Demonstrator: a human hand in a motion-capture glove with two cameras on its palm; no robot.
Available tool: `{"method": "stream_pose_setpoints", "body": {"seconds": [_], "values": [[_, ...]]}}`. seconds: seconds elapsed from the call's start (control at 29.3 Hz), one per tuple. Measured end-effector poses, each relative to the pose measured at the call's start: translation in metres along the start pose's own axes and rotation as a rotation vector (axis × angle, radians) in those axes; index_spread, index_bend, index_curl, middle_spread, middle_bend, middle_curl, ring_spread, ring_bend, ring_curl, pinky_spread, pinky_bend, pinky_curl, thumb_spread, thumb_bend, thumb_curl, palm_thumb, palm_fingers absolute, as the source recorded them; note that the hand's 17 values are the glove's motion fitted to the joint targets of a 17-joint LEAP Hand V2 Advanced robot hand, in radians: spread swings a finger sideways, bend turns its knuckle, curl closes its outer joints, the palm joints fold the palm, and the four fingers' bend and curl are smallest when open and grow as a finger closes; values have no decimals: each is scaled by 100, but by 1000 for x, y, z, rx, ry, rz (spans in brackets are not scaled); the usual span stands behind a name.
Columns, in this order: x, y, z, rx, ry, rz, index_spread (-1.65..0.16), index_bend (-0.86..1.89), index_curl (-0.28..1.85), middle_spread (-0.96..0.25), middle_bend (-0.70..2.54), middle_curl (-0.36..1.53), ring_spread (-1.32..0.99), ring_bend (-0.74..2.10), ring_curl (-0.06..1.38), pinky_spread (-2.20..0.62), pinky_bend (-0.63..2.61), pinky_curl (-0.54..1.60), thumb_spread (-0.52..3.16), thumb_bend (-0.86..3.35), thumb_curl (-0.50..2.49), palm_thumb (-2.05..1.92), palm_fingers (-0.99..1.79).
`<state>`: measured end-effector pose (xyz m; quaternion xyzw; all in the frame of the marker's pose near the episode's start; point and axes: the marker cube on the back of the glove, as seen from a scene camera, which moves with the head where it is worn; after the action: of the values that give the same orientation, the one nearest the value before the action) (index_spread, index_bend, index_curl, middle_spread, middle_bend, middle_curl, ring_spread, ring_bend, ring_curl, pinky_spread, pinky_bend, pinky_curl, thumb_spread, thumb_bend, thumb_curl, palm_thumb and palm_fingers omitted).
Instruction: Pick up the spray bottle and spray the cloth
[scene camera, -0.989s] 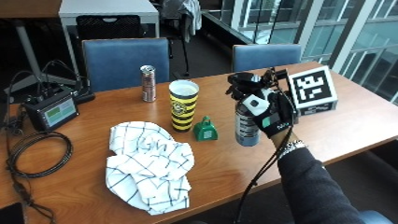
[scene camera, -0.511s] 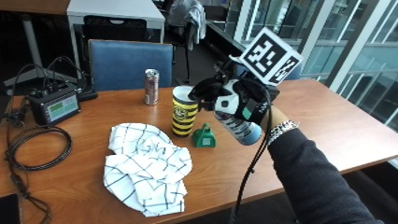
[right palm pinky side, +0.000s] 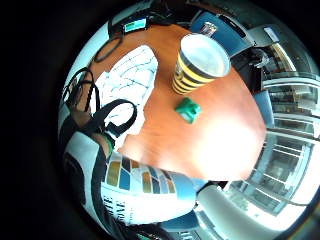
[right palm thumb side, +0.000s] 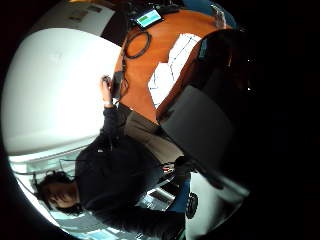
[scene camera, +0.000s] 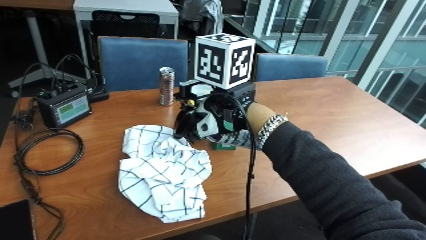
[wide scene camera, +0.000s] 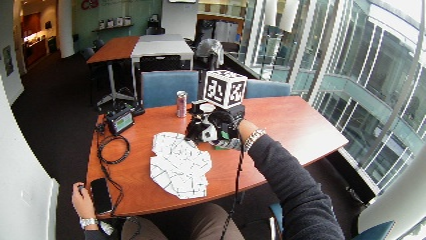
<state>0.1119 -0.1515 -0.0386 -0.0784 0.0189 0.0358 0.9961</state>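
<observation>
Right hand (scene camera: 216, 120): gloved, raised above the table (scene camera: 319, 110), curled round the spray bottle (scene camera: 229, 140); holding it, not open.
Spray bottle: in the grip of the right hand, lifted off the table; lower body showing under the glove, tilted, label close against the palm in the little finger side palm view (right palm pinky side: 140, 187). Head and nozzle hidden behind the glove in the outside view; exact nozzle direction not possible to tell.
Cloth (scene camera: 166, 170): white with dark check lines, crumpled flat on the table, just beside and below the right hand, on the side toward the black cable coil (scene camera: 46, 152). Seen also under the palm (right palm pinky side: 127, 85).
Key relation: cloth lying low and to the thumb side of the right hand, near but apart from the bottle; probably the bottle's upper end already turned toward it. Judged: picking up done, spraying not yet seen.
Next move, as a guess: aim the nozzle down at the middle of the cloth, then squeeze the trigger.
Beyond the hand: striped yellow cup (right palm pinky side: 197, 62) and small green object (right palm pinky side: 189, 110) on the table on the far side of the hand from the person.
Risk: spray reaching the small screen device (scene camera: 65, 107), which stands past the cloth, if aimed too high.
</observation>
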Motion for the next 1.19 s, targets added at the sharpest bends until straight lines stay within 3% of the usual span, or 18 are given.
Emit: {"method": "stream_pose_setpoints", "body": {"seconds": [0.31, 0.75, 1.19], "values": [[2, 0, 40, -120, 140, 88, -30, 21, 52, -25, 42, 48, -22, 54, 43, -24, 44, 38, 66, -3, 66, 86, 134], [6, -1, 86, -224, 111, 109, -30, 20, 53, -25, 43, 48, -21, 55, 42, -24, 44, 38, 65, -3, 67, 86, 134], [4, 7, 57, -146, -36, 82, -31, 20, 53, -25, 43, 48, -21, 55, 42, -24, 45, 38, 64, -3, 67, 86, 134]]}}
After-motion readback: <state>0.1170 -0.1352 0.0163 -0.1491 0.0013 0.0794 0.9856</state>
